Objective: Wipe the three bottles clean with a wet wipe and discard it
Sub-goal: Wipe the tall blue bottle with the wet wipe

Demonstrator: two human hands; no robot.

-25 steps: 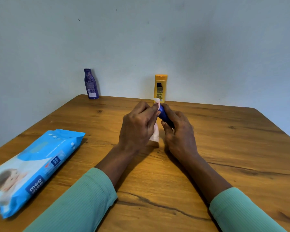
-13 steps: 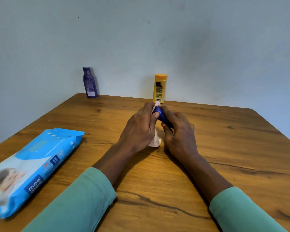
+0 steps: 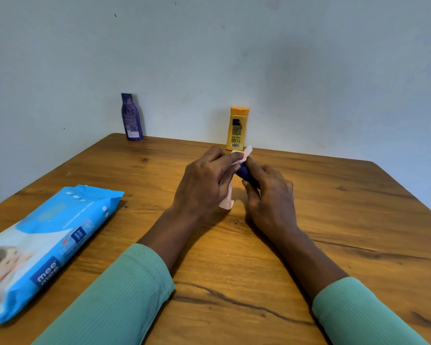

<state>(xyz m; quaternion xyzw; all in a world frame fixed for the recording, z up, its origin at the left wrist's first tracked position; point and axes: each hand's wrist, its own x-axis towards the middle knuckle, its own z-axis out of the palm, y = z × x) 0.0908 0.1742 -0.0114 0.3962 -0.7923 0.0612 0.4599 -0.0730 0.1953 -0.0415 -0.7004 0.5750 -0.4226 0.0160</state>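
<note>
While gripped in the right hand (image 3: pixel 271 195), small blue bottle (image 3: pixel 245 174), white wet wipe (image 3: pixel 244 153) under left-hand (image 3: pixel 204 185) grip.

Premises appear domestic, likely a room in a home, though little of it is visible. Evidence: wooden table (image 3: pixel 334 207) set into a plain painted wall (image 3: pixel 284 58) corner; baby wet wipes pack (image 3: pixel 42 245); two toiletry bottles, purple bottle (image 3: pixel 131 117) and yellow bottle (image 3: pixel 238 129).
</note>
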